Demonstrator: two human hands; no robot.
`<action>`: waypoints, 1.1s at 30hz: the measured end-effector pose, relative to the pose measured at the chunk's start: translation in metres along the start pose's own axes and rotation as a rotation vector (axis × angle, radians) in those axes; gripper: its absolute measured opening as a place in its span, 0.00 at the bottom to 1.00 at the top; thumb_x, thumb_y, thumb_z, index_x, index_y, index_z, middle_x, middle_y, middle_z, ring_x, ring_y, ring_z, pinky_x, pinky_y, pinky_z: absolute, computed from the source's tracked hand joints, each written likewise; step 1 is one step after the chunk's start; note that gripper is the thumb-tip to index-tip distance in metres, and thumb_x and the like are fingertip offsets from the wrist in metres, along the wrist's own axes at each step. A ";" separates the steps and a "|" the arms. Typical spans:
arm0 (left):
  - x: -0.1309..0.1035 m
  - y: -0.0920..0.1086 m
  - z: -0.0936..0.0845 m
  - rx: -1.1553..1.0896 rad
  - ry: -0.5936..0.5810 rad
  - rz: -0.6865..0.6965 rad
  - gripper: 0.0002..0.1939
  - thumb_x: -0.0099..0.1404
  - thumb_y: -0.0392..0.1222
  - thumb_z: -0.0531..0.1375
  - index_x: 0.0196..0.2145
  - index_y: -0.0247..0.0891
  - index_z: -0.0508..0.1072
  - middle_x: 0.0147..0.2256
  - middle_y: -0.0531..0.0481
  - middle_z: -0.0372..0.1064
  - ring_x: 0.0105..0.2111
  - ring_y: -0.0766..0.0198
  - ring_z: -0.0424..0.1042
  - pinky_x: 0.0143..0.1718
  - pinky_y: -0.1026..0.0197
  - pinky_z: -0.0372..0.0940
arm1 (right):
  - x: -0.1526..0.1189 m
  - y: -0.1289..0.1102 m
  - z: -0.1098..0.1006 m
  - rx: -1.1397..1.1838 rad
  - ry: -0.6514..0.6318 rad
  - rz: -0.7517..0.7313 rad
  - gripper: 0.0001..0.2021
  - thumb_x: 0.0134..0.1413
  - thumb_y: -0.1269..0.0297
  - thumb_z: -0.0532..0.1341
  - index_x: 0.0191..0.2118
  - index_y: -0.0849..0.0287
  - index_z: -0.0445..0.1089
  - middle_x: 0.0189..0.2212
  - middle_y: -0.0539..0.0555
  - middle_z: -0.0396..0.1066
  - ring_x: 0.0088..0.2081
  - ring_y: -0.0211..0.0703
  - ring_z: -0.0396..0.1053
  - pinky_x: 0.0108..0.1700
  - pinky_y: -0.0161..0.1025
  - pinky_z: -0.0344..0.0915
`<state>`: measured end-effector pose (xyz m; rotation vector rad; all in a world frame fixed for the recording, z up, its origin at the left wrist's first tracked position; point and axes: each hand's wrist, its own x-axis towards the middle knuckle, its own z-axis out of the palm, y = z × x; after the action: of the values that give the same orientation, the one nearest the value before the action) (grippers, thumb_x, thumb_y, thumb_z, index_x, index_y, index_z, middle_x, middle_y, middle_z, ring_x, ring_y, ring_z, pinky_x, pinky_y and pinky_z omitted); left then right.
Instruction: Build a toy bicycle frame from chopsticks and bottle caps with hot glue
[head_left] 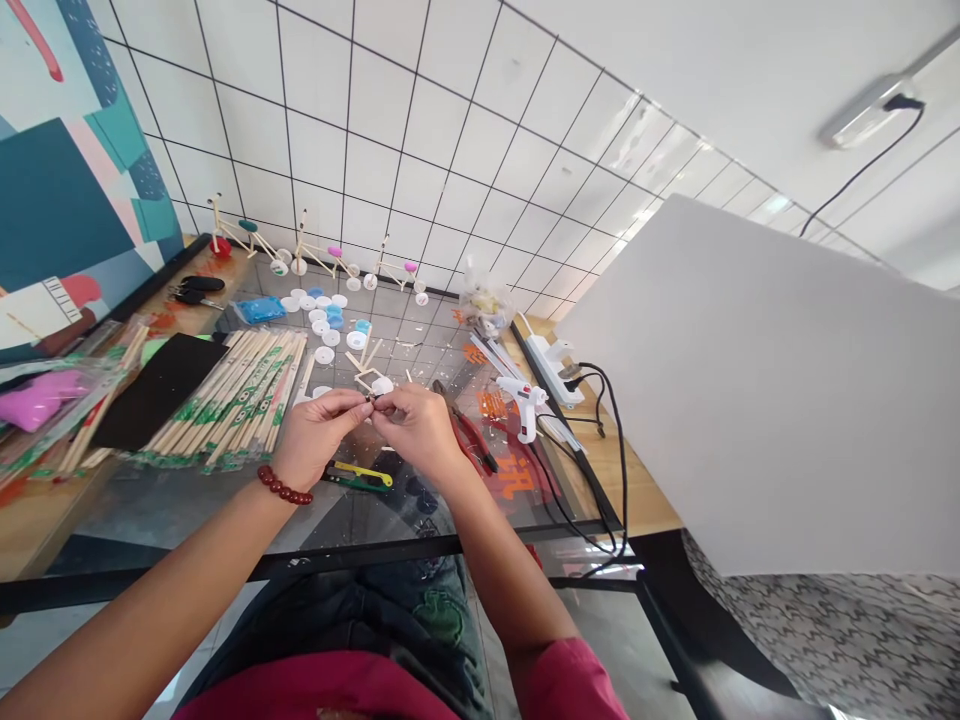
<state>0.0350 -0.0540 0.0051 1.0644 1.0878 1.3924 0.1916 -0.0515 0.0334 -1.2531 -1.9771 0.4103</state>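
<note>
Two bare hands meet at the middle of the tabletop (262, 510). The left hand (319, 428) and the right hand (416, 425) each pinch, fingertip to fingertip, at one small piece (370, 398), too covered to identify. It lies just on the near side of a stick frame (366, 373); whether the two are joined I cannot tell. The step in hand looks like fine fitting or shaping of that piece; going on from here calls for a light, steady pinch that doesn't knock the frame.

Counting the rest: three models (334, 252) stand in a row along the far edge, each made of sticks with caps for wheels. Roughly fifteen loose caps (325, 355), mostly white, a few blue, lie beyond the hands, mainly to the left; some overlap, so the figure is approximate. To the left are many wrapped chopsticks (232, 400), too packed to count, one black sheet (161, 390), one blue packet (260, 309) and one pink packet (43, 400). One cutter (360, 473) lies near, below the fingers. To the right are one pair of pliers (472, 440), partly behind the right hand, one glue gun (524, 400) and one power strip (551, 368).
</note>
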 end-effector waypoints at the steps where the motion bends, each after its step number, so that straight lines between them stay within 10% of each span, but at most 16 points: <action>1: 0.000 0.000 0.000 -0.004 -0.015 -0.002 0.07 0.49 0.42 0.74 0.27 0.40 0.83 0.34 0.47 0.78 0.38 0.59 0.73 0.42 0.62 0.66 | 0.000 -0.002 -0.001 0.019 0.018 0.014 0.04 0.50 0.69 0.64 0.26 0.55 0.74 0.27 0.51 0.74 0.31 0.40 0.68 0.36 0.35 0.63; 14: 0.003 0.018 0.001 -0.411 0.063 -0.393 0.10 0.47 0.28 0.73 0.27 0.34 0.78 0.22 0.51 0.73 0.23 0.68 0.72 0.25 0.68 0.68 | -0.003 0.007 -0.007 0.666 0.182 0.359 0.10 0.42 0.59 0.65 0.30 0.56 0.67 0.24 0.48 0.71 0.26 0.37 0.68 0.29 0.33 0.65; 33: -0.005 0.014 0.004 -0.487 0.010 -0.478 0.07 0.49 0.27 0.69 0.28 0.32 0.79 0.25 0.49 0.76 0.25 0.67 0.74 0.29 0.66 0.72 | -0.012 0.001 0.005 0.312 0.287 -0.131 0.02 0.52 0.69 0.61 0.32 0.55 0.68 0.35 0.54 0.76 0.39 0.43 0.74 0.45 0.42 0.69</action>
<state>0.0370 -0.0596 0.0191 0.4101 0.8703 1.1825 0.1918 -0.0613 0.0243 -0.9241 -1.6660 0.4285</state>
